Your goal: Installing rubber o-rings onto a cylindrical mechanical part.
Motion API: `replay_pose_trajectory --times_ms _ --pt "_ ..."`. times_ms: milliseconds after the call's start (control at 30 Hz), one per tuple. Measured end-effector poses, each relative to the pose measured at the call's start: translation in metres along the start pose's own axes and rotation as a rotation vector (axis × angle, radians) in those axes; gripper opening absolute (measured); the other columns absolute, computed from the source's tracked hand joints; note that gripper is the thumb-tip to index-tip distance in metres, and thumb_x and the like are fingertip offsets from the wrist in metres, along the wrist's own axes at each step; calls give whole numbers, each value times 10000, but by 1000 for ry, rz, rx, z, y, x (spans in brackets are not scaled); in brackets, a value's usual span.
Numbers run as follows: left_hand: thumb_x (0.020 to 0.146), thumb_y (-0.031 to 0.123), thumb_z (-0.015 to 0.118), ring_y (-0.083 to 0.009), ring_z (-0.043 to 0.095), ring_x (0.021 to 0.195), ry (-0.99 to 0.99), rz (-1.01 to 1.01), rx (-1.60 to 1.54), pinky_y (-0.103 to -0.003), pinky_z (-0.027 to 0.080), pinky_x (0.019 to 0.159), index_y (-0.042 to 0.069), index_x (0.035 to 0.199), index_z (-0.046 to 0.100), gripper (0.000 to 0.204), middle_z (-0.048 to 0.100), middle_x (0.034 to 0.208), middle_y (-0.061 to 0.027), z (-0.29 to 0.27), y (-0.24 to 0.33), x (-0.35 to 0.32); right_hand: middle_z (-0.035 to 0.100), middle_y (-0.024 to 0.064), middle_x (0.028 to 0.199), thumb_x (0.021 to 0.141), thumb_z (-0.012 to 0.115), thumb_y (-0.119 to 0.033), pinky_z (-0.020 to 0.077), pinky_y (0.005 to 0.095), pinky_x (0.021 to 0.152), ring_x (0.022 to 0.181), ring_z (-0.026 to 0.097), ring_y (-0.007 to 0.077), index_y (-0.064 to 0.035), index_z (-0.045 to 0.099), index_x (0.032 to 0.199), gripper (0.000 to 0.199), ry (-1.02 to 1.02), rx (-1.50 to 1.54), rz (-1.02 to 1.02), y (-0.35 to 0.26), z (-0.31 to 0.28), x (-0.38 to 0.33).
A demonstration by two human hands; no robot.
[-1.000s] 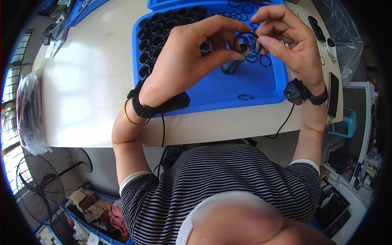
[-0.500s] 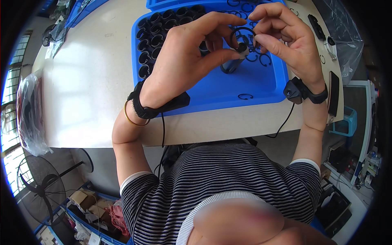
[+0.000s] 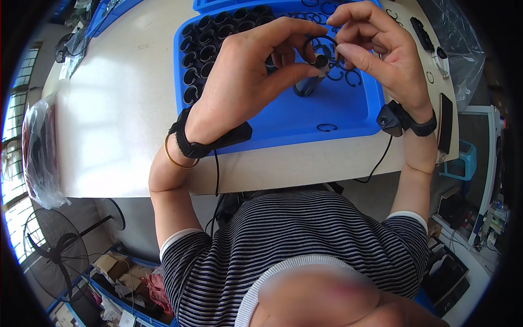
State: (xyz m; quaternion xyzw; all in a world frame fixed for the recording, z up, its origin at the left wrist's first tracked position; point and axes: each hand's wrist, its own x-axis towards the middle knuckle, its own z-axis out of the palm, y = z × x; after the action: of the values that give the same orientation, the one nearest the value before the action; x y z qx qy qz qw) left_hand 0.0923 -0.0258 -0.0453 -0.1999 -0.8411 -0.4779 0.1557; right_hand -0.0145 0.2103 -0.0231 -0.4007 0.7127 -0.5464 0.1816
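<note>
A black snap ring point(image 3: 321, 36) is held upright between my two hands above the blue tray point(image 3: 348, 143). My left hand point(image 3: 245, 73) is closed, its fingers on the ring's left side and its thumb reaching below toward a dark cylinder point(image 3: 306, 87). This cylinder stands in the tray, its upper end partly hidden by the thumb. With thumb and fingertips, my right hand point(image 3: 384, 57) pinches the ring's right side. More snap rings point(image 3: 353, 79) lie in the tray behind and beneath my right hand. One loose ring point(image 3: 327, 127) rests near the tray's front edge.
Several black cylindrical cups point(image 3: 208, 53) stand in rows in the tray's left part. At the table's right lie a black tool point(image 3: 420, 32) and a dark flat bar point(image 3: 445, 125). Cables hang from both wrist straps over the table's front edge. A fan point(image 3: 54, 253) stands at lower left.
Both hands have shifted very slightly to the left with the snap ring. Their grip on it looks the same.
</note>
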Motion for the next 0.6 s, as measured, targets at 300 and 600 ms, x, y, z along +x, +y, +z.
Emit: replay_pose_trajectory --times_ms 300,600 --pt "761 83 852 -86 598 754 -20 7 103 -225 506 706 70 1190 684 461 668 922 -8 2 -2 0 674 26 944 829 760 -61 488 240 701 826 639 104 -33 695 1153 331 -158 -417 -150 4 -8 5" --pt "745 82 849 -109 590 747 -55 -23 162 -239 502 686 54 1148 702 429 617 960 -15 5 -5 0 676 37 908 814 768 -38 485 241 677 771 627 107 -21 710 1108 300 -197 -464 -60 7 -2 7"
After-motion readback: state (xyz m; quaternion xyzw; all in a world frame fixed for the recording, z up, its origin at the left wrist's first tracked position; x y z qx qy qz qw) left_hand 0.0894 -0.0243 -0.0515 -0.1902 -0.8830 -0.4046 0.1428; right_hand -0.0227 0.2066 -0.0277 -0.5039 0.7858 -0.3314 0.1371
